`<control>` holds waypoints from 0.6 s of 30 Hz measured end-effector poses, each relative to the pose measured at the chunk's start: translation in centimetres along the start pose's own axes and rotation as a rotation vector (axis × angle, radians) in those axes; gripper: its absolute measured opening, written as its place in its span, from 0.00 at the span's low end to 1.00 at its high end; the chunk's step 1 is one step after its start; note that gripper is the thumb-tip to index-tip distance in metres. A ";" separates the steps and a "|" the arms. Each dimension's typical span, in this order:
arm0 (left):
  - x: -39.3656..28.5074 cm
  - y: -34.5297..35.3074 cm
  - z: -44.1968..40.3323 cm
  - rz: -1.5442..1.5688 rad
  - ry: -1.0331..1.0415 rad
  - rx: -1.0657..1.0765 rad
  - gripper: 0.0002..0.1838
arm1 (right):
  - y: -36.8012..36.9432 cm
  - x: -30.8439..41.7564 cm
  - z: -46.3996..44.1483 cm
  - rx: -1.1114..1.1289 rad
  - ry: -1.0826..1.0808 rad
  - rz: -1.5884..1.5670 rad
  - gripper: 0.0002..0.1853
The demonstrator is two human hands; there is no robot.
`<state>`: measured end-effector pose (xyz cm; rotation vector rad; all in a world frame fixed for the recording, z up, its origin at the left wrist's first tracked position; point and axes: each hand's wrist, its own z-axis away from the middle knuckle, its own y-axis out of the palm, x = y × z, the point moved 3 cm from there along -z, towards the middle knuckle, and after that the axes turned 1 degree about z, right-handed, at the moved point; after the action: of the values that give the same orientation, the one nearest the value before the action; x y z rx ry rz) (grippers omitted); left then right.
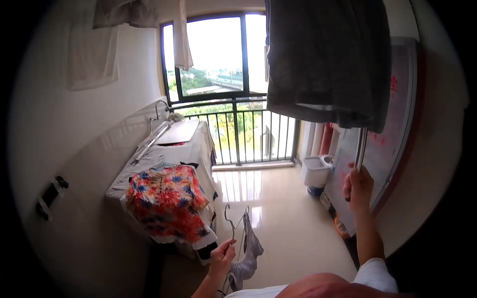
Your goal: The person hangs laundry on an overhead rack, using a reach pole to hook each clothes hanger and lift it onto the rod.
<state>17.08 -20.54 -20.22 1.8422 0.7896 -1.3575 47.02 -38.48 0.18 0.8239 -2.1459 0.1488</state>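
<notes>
My left hand, low in the middle, is closed on a thin wire clothes hanger with its hook pointing up. A grey garment that looks like a bra hangs beside it, close to my body. My right hand grips a slim metal pole that rises steeply. The pole's upper end is hidden by a large dark grey garment hanging overhead. To the left, a flowered blouse with red, orange and blue blooms lies draped over a cloth-covered surface, a hanger at its neck.
The cloth-covered surface runs along the left wall, with a white board and a tap behind. A railing stands under the window. A white bin sits right, beside a leaning panel. Pale clothes hang upper left.
</notes>
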 end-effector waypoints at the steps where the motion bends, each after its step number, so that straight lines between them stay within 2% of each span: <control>1: -0.1 -1.4 -0.1 -0.011 0.016 -0.005 0.11 | 1.8 -0.4 -0.5 0.002 -0.002 0.006 0.16; 2: -0.1 -3.1 -0.1 0.020 0.018 -0.001 0.11 | 3.7 -0.6 -0.9 0.004 0.028 -0.015 0.14; 11: -1.8 -15.5 0.0 0.001 0.099 -0.095 0.11 | 21.7 3.6 -7.6 0.034 -0.117 -0.043 0.14; 13: -2.7 -17.1 0.4 0.031 0.090 -0.127 0.11 | 24.5 4.4 -10.1 0.053 -0.087 -0.075 0.16; 14: -2.9 -18.3 0.6 -0.109 0.109 -0.194 0.11 | 25.9 5.3 -11.1 0.044 -0.143 -0.029 0.16; 18: -1.9 -21.2 0.7 -0.096 0.108 -0.228 0.11 | 30.1 8.3 -16.1 0.047 -0.142 -0.023 0.16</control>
<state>-0.85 -9.25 -22.40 1.7268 1.0561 -1.1791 35.53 -13.34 21.87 0.9098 -2.2724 0.1329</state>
